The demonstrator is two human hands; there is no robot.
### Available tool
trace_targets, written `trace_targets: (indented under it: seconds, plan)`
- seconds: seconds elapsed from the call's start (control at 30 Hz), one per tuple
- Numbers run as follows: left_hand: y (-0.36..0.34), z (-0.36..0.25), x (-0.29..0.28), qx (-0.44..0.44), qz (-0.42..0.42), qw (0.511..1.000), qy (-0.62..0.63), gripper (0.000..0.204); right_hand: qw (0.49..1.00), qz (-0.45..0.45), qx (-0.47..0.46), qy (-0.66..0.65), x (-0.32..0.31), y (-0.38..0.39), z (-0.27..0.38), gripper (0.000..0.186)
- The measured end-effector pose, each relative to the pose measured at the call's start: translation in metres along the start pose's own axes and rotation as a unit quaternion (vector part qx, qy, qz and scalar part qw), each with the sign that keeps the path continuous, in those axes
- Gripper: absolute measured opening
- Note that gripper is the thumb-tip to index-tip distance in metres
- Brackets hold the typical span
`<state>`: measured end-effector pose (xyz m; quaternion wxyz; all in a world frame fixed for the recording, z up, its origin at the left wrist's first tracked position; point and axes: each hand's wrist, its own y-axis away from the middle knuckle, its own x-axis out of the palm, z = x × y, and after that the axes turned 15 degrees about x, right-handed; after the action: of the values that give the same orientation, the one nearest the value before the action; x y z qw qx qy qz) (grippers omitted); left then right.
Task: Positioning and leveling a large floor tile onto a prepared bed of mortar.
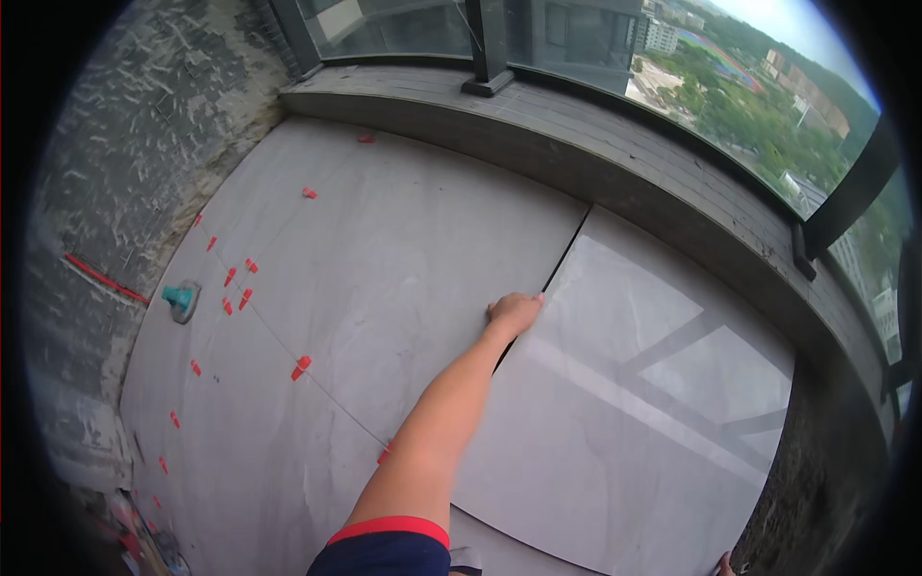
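Note:
My left hand (515, 313) reaches forward to the dark gap along the left edge of a large glossy grey tile (653, 384), its fingers curled on that edge. My right hand (725, 564) shows only in part at the lower right, gripping the tile's outer edge. The tile lies slightly askew over the floor at the right, reflecting the window. Left of it are laid grey tiles (403, 221) with several red levelling clips (301, 368) along their joints. A teal and grey suction-cup-like tool (180, 302) stands on them at the left.
A rough plastered wall (134, 134) with a red conduit (106, 276) runs along the left. A concrete ledge (615, 154) and metal-framed windows (567, 43) border the back and right, showing trees and buildings. A dark rough strip (788, 480) lies beside the tile. Assorted items (134, 528) sit at the lower left.

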<state>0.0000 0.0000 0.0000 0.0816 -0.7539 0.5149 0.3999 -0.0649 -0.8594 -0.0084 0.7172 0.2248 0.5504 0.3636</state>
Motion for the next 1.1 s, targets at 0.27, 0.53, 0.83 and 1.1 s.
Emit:
trace_targets:
  seconds: [0.27,0.53,0.83,1.1]
  plan:
    - [0.003,-0.002,-0.002,0.004,-0.017,0.998,0.065,0.053,1.0,-0.015,-0.009,0.018,-0.005,0.007,0.0,0.046]
    - [-0.016,0.022,0.008,0.003,-0.019,0.991,0.129,0.051,0.999,0.039,-0.027,0.019,-0.011,0.01,-0.002,0.058]
    - [-0.015,-0.006,-0.02,0.095,-0.008,0.993,-0.072,0.058,0.997,0.059,0.047,0.006,-0.014,0.003,0.01,0.058]
    - [0.053,0.008,-0.106,0.096,-0.019,0.993,0.067,0.06,0.962,0.261,0.02,0.075,-0.013,-0.003,0.006,0.1]
